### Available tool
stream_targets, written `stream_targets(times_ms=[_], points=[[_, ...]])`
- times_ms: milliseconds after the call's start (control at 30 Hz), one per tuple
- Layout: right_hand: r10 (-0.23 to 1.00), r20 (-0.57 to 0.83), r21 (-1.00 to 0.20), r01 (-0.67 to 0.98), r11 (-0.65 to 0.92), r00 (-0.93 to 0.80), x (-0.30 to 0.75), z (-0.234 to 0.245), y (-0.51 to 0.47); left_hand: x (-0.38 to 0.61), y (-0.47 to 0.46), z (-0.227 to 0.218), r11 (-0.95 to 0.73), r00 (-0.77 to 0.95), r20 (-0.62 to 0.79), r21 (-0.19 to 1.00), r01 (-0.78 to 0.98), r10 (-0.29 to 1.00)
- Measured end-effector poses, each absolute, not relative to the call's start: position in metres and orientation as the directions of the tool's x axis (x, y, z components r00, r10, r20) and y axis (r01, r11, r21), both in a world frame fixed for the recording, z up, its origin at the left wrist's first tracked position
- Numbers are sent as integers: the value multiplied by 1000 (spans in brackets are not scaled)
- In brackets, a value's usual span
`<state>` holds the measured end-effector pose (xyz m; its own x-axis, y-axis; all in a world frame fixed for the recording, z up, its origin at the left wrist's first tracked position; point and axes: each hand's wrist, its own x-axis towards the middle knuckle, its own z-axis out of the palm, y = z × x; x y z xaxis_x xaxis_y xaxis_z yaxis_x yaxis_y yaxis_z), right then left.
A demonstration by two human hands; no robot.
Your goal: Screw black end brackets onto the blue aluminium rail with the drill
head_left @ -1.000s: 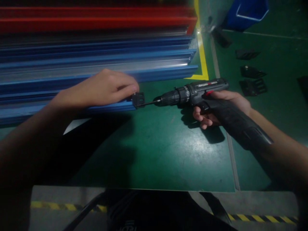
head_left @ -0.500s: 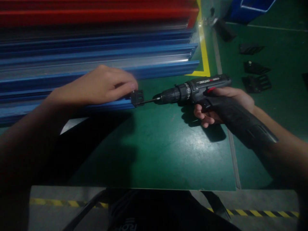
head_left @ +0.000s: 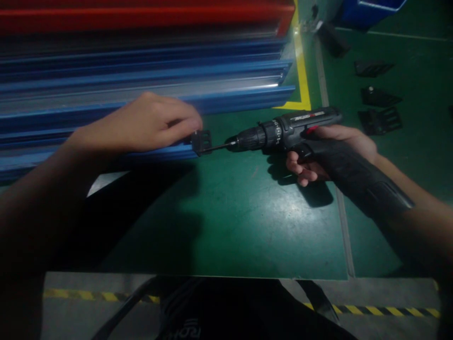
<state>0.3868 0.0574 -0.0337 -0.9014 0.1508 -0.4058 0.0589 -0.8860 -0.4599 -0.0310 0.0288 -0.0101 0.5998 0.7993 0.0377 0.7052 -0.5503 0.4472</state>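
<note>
My right hand (head_left: 352, 141) is wrapped round the grip of a black cordless drill (head_left: 297, 130), which points left. Its long thin bit (head_left: 221, 145) reaches the lower part of a small black slotted plastic end cap (head_left: 203, 140). That cap sits at the end of the nearest blue profile (head_left: 179, 152). My left hand (head_left: 152, 120) lies over the profile's end, thumb and fingers closed at the cap's left side. The fingertips' exact contact is partly hidden.
More blue profiles (head_left: 244, 99) and a red one (head_left: 148, 19) lie behind my left hand. On the green table (head_left: 247, 222) at right are several black plastic parts (head_left: 380, 120). A blue bin (head_left: 375, 14) stands at the back right. Yellow tape (head_left: 300, 75) marks the table.
The view has shifted very slightly. Both hands, the drill and the end cap keep the same positions relative to each other.
</note>
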Motion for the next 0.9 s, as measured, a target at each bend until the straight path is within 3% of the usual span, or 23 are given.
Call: stream_targets(times_ms=[433,600,900], points=[[218,-506,-454,43,-890,-834,382,-26,53,-30,28,-7,-605,643,23,365,708,766],[160,-476,-417,62,-907,-865,385,-29,55,-30,28,-6,-617,647,11,313,722,762],[127,-402,-434,66,-898,-907,387,-36,57,-28,31,-9,-618,648,21,328,715,761]])
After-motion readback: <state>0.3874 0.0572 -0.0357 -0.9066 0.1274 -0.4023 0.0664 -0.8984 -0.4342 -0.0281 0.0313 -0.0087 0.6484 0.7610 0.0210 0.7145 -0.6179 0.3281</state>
